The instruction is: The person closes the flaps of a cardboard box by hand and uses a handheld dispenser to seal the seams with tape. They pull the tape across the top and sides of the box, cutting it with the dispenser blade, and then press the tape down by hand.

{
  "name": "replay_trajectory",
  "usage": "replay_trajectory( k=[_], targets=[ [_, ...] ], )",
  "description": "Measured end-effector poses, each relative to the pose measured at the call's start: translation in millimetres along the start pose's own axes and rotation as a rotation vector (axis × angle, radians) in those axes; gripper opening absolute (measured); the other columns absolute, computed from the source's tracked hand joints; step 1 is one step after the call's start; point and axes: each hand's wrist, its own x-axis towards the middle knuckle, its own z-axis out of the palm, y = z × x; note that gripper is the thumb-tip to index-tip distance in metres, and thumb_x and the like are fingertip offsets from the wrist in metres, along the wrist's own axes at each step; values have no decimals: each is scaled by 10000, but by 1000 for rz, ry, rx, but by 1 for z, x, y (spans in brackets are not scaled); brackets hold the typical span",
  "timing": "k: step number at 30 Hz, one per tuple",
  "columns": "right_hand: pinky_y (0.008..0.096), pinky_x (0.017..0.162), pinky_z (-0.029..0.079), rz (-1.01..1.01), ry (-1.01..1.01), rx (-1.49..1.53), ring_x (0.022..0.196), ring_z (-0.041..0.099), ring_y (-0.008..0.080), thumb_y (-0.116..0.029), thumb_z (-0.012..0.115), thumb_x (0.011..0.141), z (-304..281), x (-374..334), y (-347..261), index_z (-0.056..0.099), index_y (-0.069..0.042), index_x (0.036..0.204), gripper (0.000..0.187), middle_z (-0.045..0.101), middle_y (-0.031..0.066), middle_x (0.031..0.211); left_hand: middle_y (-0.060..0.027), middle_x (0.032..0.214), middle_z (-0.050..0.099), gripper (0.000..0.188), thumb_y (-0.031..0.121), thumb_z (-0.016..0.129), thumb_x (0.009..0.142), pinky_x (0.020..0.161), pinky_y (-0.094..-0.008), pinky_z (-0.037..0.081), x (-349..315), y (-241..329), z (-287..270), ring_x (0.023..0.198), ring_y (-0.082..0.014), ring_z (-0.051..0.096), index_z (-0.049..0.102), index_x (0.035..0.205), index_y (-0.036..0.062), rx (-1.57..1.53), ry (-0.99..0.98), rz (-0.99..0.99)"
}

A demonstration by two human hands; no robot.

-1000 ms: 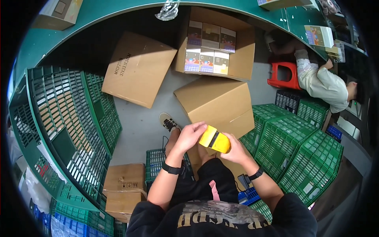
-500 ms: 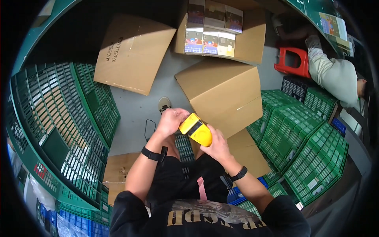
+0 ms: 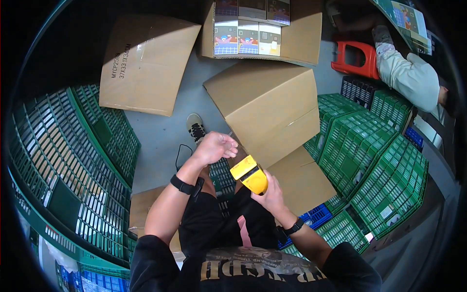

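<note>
Tape dispenser (image 3: 249, 173), yellow, held low in front of the body, just at the near edge of a closed cardboard box (image 3: 269, 105). Right hand (image 3: 269, 194) wrapped around its lower end, fingers curled shut on it. Left hand (image 3: 214, 147) raised just beside the dispenser's upper end, fingers loosely bent and half open, thumb and fingertips close together as if pinching a strip; too small to tell whether any tape sits between them. Black bands on both wrists.

Box flaps lying flat and closed, but no clear strip visible along the seam, so sealing looks barely begun at most, with the run across the top left to do.

Beyond it, an open box (image 3: 253, 30) packed with colourful small cartons, and another flat brown box (image 3: 143, 63) to the left on the grey floor. Green plastic crates (image 3: 369, 146) stacked on both sides. Red stool (image 3: 355, 59) at upper right, beside another person's pale trouser leg (image 3: 408, 80).
</note>
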Motion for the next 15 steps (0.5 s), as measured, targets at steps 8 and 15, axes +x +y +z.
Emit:
replay_trajectory(
  k=[8, 15],
  targets=[
    [459, 791, 520, -191, -178, -32, 902, 611, 383, -234, 899, 588, -64, -18, 5, 454, -23, 1377, 930, 596, 196, 1034, -116, 958, 736, 169, 95, 667, 964, 778, -288, 585, -82, -5, 32, 884, -168, 719, 678, 1061, -42, -174, -28, -21],
    [432, 780, 515, -541, -229, -37, 835, 608, 321, -322, 878, 625, -114, 6, -1, 516, -64, 1354, 854, 582, 108, 935, -123, 964, 743, 144, 35, 698, 928, 799, -279, 586, -128, 10, 58, 875, -157, 715, 687, 1034, -62, -212, 84, 113]
  ],
)
